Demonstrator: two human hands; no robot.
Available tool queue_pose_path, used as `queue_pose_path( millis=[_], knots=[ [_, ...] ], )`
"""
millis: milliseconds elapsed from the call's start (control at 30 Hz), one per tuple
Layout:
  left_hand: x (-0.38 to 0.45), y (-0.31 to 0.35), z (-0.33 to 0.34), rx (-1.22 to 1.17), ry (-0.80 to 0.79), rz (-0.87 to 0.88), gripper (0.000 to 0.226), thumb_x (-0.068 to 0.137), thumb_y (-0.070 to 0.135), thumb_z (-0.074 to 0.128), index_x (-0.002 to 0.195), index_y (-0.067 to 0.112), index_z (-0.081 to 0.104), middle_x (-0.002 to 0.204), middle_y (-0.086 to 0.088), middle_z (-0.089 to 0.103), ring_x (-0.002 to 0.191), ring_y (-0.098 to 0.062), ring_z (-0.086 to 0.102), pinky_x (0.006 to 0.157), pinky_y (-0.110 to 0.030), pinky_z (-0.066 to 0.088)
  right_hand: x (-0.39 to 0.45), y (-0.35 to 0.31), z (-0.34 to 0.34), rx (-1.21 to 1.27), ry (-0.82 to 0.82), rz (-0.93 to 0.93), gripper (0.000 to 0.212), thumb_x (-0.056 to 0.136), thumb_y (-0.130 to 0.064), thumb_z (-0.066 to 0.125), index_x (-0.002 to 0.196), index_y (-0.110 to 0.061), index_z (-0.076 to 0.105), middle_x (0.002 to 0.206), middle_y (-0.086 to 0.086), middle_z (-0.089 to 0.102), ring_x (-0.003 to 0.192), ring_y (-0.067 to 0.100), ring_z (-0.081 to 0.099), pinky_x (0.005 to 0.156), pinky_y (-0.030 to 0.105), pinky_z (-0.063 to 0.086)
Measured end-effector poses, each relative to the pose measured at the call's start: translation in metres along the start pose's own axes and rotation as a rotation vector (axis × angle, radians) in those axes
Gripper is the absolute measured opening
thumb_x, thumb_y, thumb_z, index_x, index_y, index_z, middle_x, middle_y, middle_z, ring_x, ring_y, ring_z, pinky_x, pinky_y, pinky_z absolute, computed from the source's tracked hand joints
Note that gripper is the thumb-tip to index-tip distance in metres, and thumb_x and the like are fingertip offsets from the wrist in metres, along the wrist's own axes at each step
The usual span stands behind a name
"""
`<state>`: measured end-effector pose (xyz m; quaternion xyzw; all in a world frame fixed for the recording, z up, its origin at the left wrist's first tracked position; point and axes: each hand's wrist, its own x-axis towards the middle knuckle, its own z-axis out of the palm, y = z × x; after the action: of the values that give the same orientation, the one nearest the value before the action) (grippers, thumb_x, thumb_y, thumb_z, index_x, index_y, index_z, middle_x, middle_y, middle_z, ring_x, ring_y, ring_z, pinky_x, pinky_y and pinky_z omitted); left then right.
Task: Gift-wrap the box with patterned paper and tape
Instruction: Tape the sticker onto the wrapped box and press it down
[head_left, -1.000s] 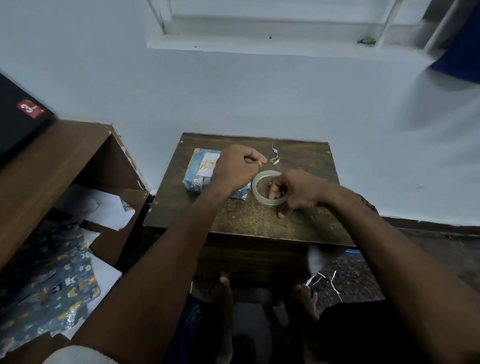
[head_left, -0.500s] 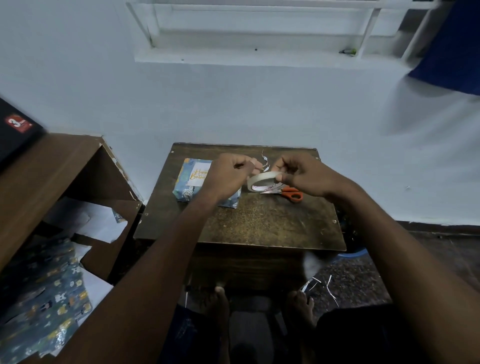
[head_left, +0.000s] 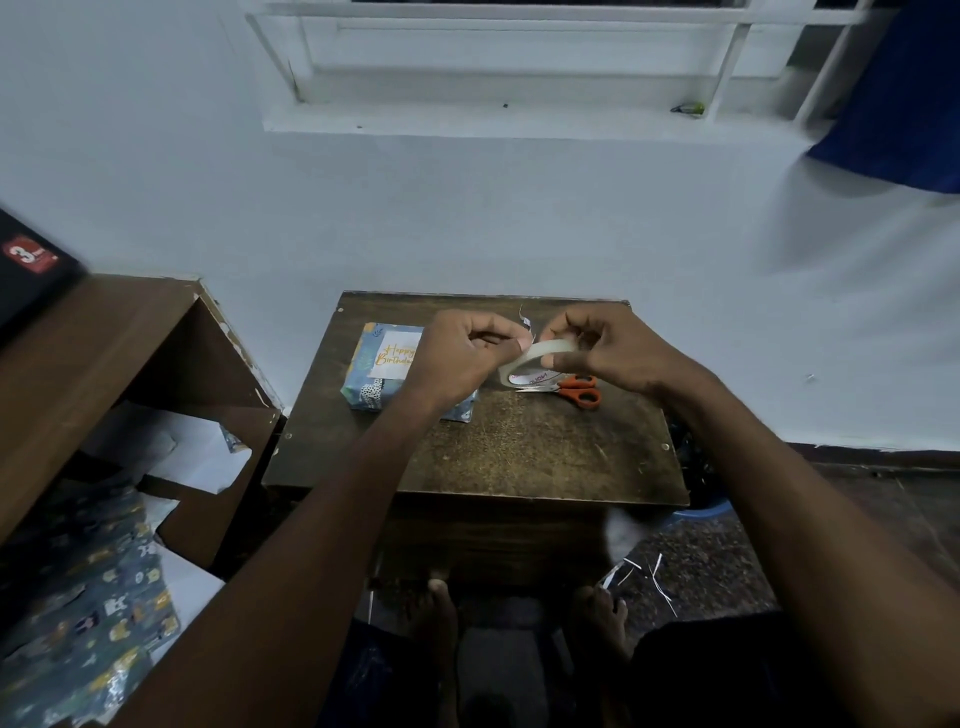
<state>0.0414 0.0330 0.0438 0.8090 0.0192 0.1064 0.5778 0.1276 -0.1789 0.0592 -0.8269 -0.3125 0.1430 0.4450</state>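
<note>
Here the box (head_left: 387, 366) lies on the small wooden table (head_left: 519, 457), already covered in blue patterned paper with a "Happy Birthday" label on top, partly hidden by the left forearm. The right hand (head_left: 608, 353) grips the tape roll (head_left: 535, 364) above the table; the left hand (head_left: 467, 353), fingers curled, pinches at the roll's edge (apparently picking at the free end, though no strip is visible). Orange-handled scissors (head_left: 576, 389) lie beneath the roll. Judged stage: wrapping largely complete; what remains seems to be pulling, cutting and applying tape.
</note>
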Motion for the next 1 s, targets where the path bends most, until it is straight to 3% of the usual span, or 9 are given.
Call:
queue_pose_path(
  millis=[100,200,300,400,533,667,733,833,1000],
  knots=[
    [0.0,0.0,0.0,0.006,0.012,0.029,0.009,0.091,0.016,0.082,0.099,0.013,0.084,0.088,0.002,0.081,0.083,-0.016,0.078,0.082,-0.034,0.064,-0.002,-0.005,0.006,-0.146,-0.007,-0.112,0.011,0.087,-0.014,0.084,0.097,-0.015,0.079,0.074,-0.024,0.068,0.066,-0.005,0.057,0.062,0.009,0.041],
    [-0.001,0.0,0.002,0.035,0.027,0.052,0.008,0.091,0.02,0.082,0.097,0.015,0.083,0.081,0.008,0.079,0.075,-0.011,0.075,0.075,-0.035,0.063,0.0,-0.008,0.017,-0.267,0.038,-0.176,0.007,0.089,-0.011,0.081,0.095,-0.014,0.08,0.076,-0.013,0.069,0.068,-0.003,0.059,0.061,0.01,0.039],
    [0.0,-0.002,0.006,0.101,0.118,0.118,0.003,0.091,0.023,0.081,0.091,0.02,0.082,0.082,0.012,0.074,0.062,-0.009,0.061,0.064,-0.03,0.052,0.003,-0.008,0.025,-0.295,0.036,-0.154,0.006,0.095,-0.011,0.074,0.092,-0.013,0.079,0.077,-0.003,0.073,0.069,0.008,0.064,0.064,0.025,0.046],
    [0.0,-0.002,0.01,0.102,0.191,0.166,0.003,0.09,0.017,0.079,0.089,0.02,0.081,0.093,0.005,0.074,0.067,-0.003,0.059,0.066,-0.022,0.048,0.003,-0.01,0.033,-0.286,-0.006,-0.138,0.013,0.098,-0.01,0.069,0.09,-0.013,0.078,0.073,-0.012,0.071,0.068,0.003,0.066,0.066,0.024,0.051],
    [0.0,0.003,0.01,0.048,0.276,0.173,0.005,0.09,0.009,0.076,0.089,0.014,0.079,0.097,0.003,0.073,0.062,0.003,0.054,0.065,-0.015,0.045,0.007,-0.005,0.035,-0.285,-0.015,-0.098,0.017,0.099,-0.013,0.069,0.083,-0.012,0.074,0.074,-0.003,0.071,0.071,0.013,0.066,0.072,0.038,0.054],
    [0.002,0.003,0.006,0.092,0.275,0.123,0.004,0.093,0.013,0.076,0.093,0.015,0.08,0.1,0.007,0.074,0.069,0.01,0.06,0.066,-0.007,0.043,0.003,-0.005,0.035,-0.186,-0.016,-0.121,0.005,0.094,-0.009,0.074,0.095,-0.013,0.072,0.076,-0.007,0.07,0.075,0.007,0.066,0.073,0.03,0.053],
    [0.003,0.001,0.004,0.073,0.275,0.081,0.005,0.095,0.016,0.076,0.093,0.019,0.08,0.094,0.011,0.076,0.074,0.008,0.065,0.067,-0.007,0.044,0.0,-0.009,0.036,-0.102,-0.011,-0.128,0.02,0.092,-0.009,0.077,0.104,-0.022,0.068,0.081,-0.008,0.074,0.079,0.008,0.072,0.073,0.023,0.055],
    [0.004,0.0,0.002,-0.019,0.252,0.01,0.007,0.098,0.017,0.073,0.099,0.014,0.079,0.082,0.011,0.076,0.062,0.006,0.065,0.063,-0.011,0.048,0.0,-0.013,0.038,-0.056,-0.004,-0.13,0.029,0.094,-0.009,0.076,0.112,-0.029,0.063,0.079,-0.005,0.075,0.073,0.006,0.071,0.068,0.018,0.05],
    [0.007,-0.002,-0.001,-0.097,0.187,-0.034,0.013,0.099,0.012,0.069,0.104,0.02,0.078,0.106,0.01,0.079,0.098,-0.01,0.075,0.087,-0.031,0.061,0.003,-0.011,0.039,-0.044,0.02,-0.138,0.038,0.096,-0.01,0.073,0.118,-0.039,0.06,0.07,-0.007,0.07,0.065,0.011,0.065,0.066,0.024,0.048]
  ],
)
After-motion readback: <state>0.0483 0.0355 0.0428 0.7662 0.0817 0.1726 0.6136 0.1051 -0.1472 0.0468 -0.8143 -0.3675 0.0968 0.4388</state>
